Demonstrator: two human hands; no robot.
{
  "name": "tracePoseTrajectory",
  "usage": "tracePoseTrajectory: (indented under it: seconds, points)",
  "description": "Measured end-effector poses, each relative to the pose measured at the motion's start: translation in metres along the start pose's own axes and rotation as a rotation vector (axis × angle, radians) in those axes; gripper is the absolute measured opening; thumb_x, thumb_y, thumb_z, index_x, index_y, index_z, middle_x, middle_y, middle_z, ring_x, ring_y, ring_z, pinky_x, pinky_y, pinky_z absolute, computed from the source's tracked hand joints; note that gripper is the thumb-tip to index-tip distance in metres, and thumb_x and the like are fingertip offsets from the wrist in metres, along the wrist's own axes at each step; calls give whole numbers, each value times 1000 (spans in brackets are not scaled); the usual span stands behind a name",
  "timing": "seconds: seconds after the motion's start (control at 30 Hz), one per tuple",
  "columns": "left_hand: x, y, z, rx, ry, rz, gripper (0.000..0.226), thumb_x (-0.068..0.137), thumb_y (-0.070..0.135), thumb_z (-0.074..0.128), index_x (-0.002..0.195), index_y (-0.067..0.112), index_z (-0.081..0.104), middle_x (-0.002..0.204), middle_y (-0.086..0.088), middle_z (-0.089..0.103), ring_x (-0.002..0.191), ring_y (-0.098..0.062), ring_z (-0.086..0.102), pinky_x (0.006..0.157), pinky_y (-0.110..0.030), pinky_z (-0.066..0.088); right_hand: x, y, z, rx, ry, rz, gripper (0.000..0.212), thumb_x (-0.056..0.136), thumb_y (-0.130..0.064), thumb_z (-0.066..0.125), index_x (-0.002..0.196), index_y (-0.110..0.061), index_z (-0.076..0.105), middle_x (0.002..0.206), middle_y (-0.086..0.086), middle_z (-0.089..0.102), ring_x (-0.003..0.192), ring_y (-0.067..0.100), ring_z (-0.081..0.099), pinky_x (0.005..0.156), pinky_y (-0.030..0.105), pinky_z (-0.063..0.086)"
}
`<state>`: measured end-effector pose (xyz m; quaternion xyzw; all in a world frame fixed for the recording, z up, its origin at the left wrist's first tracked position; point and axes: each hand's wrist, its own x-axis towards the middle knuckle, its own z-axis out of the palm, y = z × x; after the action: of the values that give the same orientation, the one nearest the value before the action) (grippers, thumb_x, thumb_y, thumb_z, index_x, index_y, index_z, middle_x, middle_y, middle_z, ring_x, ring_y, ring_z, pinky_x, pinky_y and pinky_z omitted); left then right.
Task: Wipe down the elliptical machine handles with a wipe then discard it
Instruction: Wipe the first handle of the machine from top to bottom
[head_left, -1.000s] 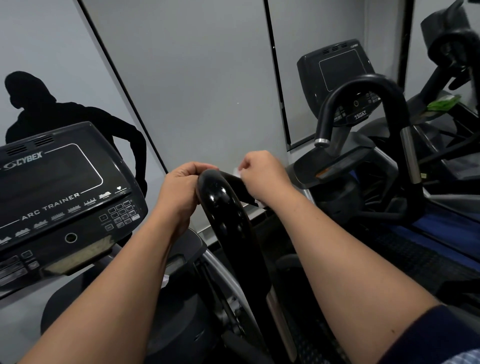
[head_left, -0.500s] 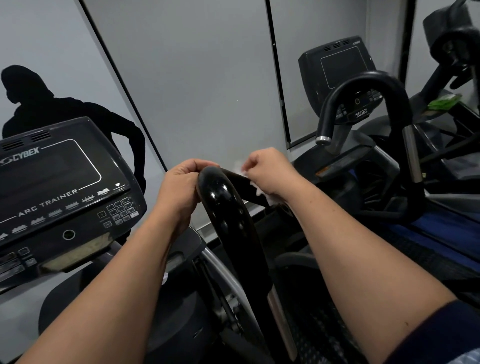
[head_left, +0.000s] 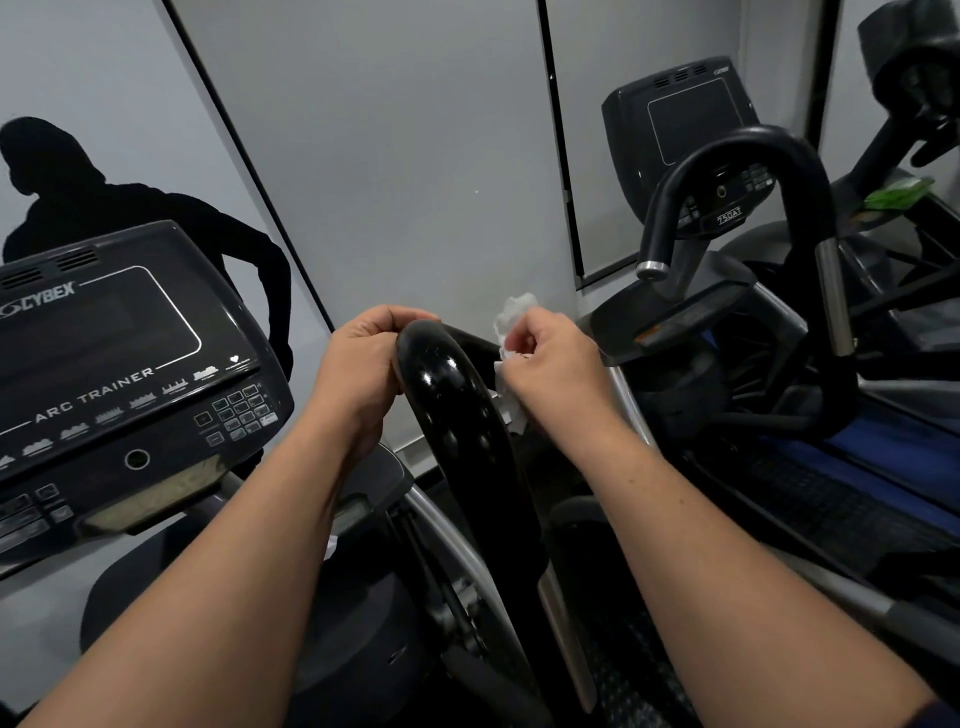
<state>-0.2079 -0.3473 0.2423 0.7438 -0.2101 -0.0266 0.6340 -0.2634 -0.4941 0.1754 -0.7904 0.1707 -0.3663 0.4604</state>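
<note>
Gripping the top of the glossy black handle (head_left: 452, 395), the left hand (head_left: 358, 364) is curled over its crest. A crumpled white wipe (head_left: 511, 322) is pinched in the right hand (head_left: 556, 364), just right of the handle's bend. A console (head_left: 119, 364) is seen left of the handle.

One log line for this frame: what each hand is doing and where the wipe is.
left hand: grips top of handle | right hand: holds wipe beside handle | phase: wiping, wipe not yet discarded
</note>
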Motion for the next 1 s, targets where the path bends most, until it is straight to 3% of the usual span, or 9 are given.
tracePoseTrajectory:
  seconds: [0.13,0.23,0.3,0.37,0.53,0.73,0.87,1.0]
  points:
    - [-1,0,-1,-6,-9,-2,25,90,-10,53,86,7,70,70,-10,62,56,-18,51,54,-28,41,-6,14,-3,54,64,78,18,80,-18,76,83,-17,58,92,-5,55,79,16,58,59,19,38]
    - [0,-1,0,-12,12,-3,26,89,-10,53,84,9,70,65,-9,62,53,-17,52,53,-27,41,-6,-8,10,-24,61,-104,13,83,-7,65,90,-14,57,99,2,56,86,26,57,66,29,42]
    - [1,-2,0,-21,20,-3,27,88,-9,54,81,11,70,62,-6,65,54,-19,54,55,-28,43,-11,-20,23,-51,20,-280,10,89,-10,60,99,-14,57,106,7,56,88,28,56,73,37,45]
    - [0,-2,0,-8,15,-2,26,89,-9,54,81,11,70,61,-5,65,52,-17,55,54,-27,45,-14,-11,28,-102,55,-389,8,94,-14,59,102,-13,58,110,7,56,88,28,57,71,36,45]
    - [-2,1,0,-20,-1,8,26,89,-10,53,84,9,69,69,-11,61,56,-19,51,55,-28,40,-24,20,21,-74,182,-267,7,86,-8,58,93,-10,57,107,11,52,89,33,55,75,40,46]
    - [-1,-1,0,-2,6,9,27,89,-10,53,83,11,69,65,-9,63,53,-19,52,51,-25,41,-29,15,33,-347,126,-668,20,85,-5,61,106,-4,64,98,17,59,80,35,56,70,47,48]
    - [-1,-2,-1,-12,3,4,26,90,-9,52,85,10,69,67,-10,62,52,-17,51,50,-26,40,-37,42,25,-407,232,-632,11,82,-5,58,92,-8,61,88,16,53,72,33,49,62,44,47]
    - [1,-4,0,-9,20,1,24,87,-7,56,84,11,71,66,-9,66,56,-21,56,55,-29,45,-36,24,42,-424,237,-771,15,90,-9,63,103,-13,57,103,15,60,74,33,54,65,44,49]
